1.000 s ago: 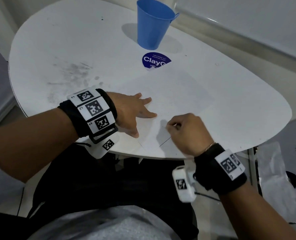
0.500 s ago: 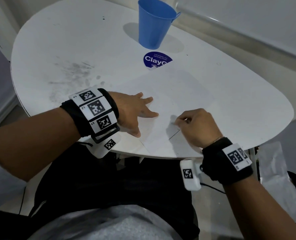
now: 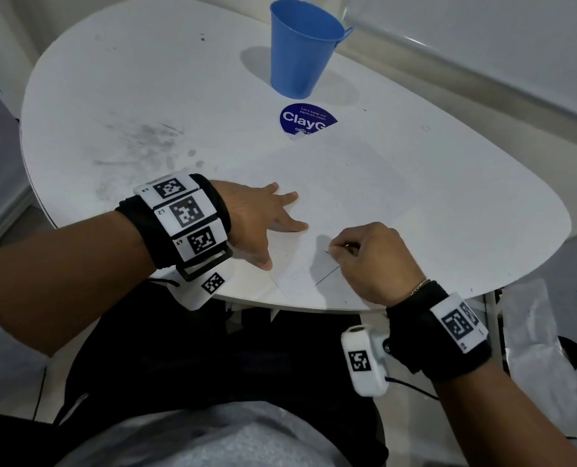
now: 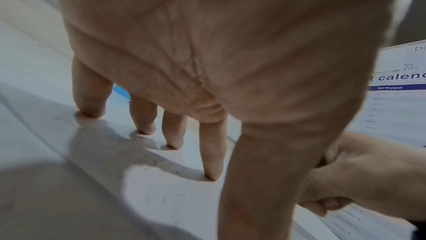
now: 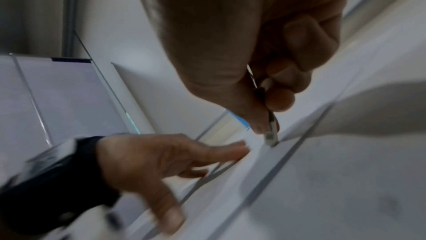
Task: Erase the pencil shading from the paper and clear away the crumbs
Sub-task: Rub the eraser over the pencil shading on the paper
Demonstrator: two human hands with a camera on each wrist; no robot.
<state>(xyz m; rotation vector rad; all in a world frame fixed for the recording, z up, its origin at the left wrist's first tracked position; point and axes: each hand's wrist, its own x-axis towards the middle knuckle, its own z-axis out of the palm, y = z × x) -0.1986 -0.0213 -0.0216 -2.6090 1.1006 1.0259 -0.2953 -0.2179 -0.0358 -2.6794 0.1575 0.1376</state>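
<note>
A white paper sheet (image 3: 354,197) lies on the white table (image 3: 145,79), near its front edge. My left hand (image 3: 273,220) presses flat on the sheet's left part with fingers spread; its fingertips (image 4: 212,174) touch the surface. Just to its right, my right hand (image 3: 364,251) pinches a small pale eraser (image 5: 271,134) between thumb and fingers, its tip down on the paper. A thin dark line (image 3: 327,274) crosses the sheet below that hand. Shading and crumbs are too faint to make out.
A blue cup (image 3: 305,48) stands at the table's far side, with a round blue sticker (image 3: 305,121) in front of it. Grey smudges (image 3: 145,143) mark the table's left part. Printed sheets (image 3: 566,315) lie beyond the right edge.
My right hand slid the eraser a little to the right, then back left across the paper. The left hand has stayed pressed in place.
</note>
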